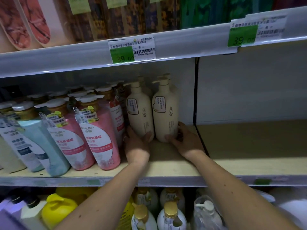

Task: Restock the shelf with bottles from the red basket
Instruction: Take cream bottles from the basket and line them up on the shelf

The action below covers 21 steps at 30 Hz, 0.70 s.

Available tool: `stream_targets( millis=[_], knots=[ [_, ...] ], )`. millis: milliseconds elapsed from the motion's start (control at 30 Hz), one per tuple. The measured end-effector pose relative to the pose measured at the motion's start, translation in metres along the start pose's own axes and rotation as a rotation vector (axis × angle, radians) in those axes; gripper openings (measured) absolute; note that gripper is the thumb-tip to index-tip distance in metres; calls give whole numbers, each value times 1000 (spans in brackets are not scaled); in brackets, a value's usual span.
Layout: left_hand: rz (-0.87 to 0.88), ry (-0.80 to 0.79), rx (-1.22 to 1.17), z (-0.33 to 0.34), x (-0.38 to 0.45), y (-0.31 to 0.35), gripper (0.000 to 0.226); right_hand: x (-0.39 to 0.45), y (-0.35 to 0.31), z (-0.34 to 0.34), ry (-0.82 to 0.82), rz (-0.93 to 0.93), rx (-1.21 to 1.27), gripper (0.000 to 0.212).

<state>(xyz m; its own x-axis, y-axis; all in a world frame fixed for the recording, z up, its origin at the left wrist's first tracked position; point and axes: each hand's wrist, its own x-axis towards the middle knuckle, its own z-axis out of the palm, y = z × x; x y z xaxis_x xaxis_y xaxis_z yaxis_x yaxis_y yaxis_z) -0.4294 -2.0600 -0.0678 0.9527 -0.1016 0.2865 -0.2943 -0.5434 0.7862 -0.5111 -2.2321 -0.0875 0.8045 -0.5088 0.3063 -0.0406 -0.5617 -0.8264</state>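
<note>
A: What could go wrong?

B: The pink bottles at the shelf's left lean; nudged, they could topple. The left hand grips the left cream bottle, the right hand the right cream bottle, mid-shelf. No red basket shows.

A: Any writing?

B: The price tag reads 39.00, 750ml.

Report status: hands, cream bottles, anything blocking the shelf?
Left hand grips left cream bottle; right hand grips right cream bottle. Both upright on shelf. Nothing blocking; red basket unseen.
</note>
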Motion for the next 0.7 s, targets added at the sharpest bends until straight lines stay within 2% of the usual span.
stream_targets(
  millis=[100,200,400,700],
  knots=[
    [47,-34,13,-1,3,-5,88,-1,-2,-1,-22,-29,-1,71],
    [40,-37,-18,-2,-1,-4,90,-3,-6,-2,-13,-15,-21,74],
    [77,73,-55,4,-13,0,91,-5,-7,-3,4,-9,-1,70],
    [49,70,-108,9,-4,0,88,-4,-4,-2,-10,5,-13,78]
  ],
)
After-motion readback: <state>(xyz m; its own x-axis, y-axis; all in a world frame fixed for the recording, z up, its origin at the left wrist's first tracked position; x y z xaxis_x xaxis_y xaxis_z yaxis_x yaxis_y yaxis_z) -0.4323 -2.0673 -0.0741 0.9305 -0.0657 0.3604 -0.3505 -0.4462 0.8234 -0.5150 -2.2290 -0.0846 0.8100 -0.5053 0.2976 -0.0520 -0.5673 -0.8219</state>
